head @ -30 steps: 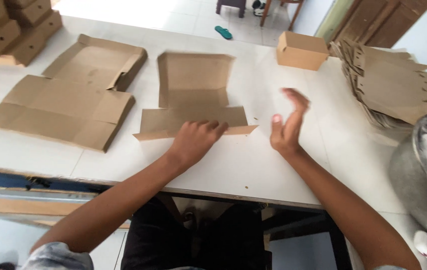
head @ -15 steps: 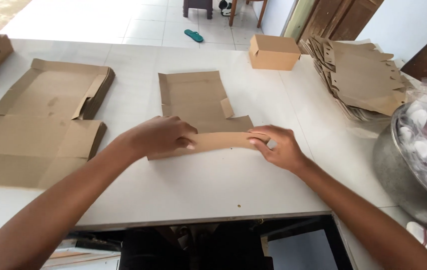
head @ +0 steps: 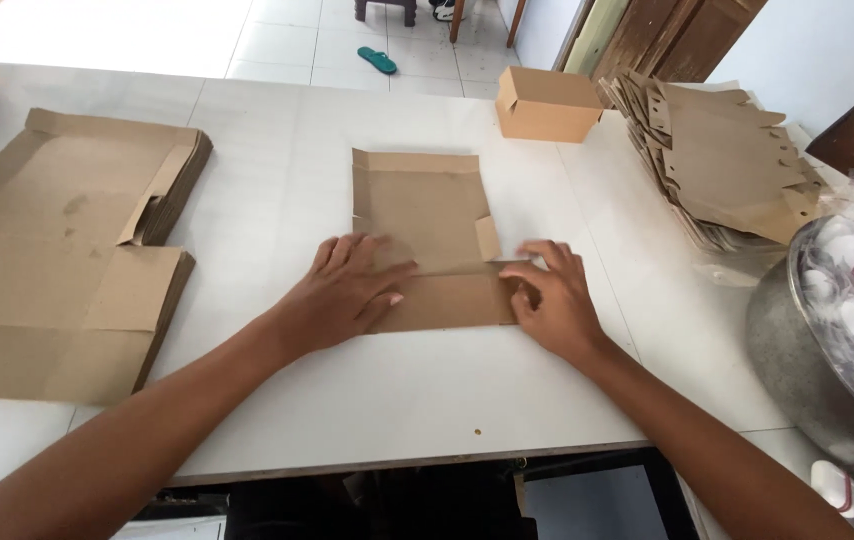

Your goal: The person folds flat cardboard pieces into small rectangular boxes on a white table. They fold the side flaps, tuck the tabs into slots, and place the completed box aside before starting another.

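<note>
White table (head: 277, 130), pale tiled floor (head: 277, 40) beyond, green sandal (head: 379, 61), dark wooden door (head: 687, 40), pale blue wall (head: 807, 60).

Folded box (head: 547, 104), flat cardboard stacks (head: 67, 250)

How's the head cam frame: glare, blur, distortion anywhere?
Head view: daylight blows out the tiled floor at top left; the white table is bright and evenly lit. Left hand, right hand and the cardboard blank are sharp, with soft shadows. Wide-angle bowing at the edges; the metal bowl at right is cropped.
</note>
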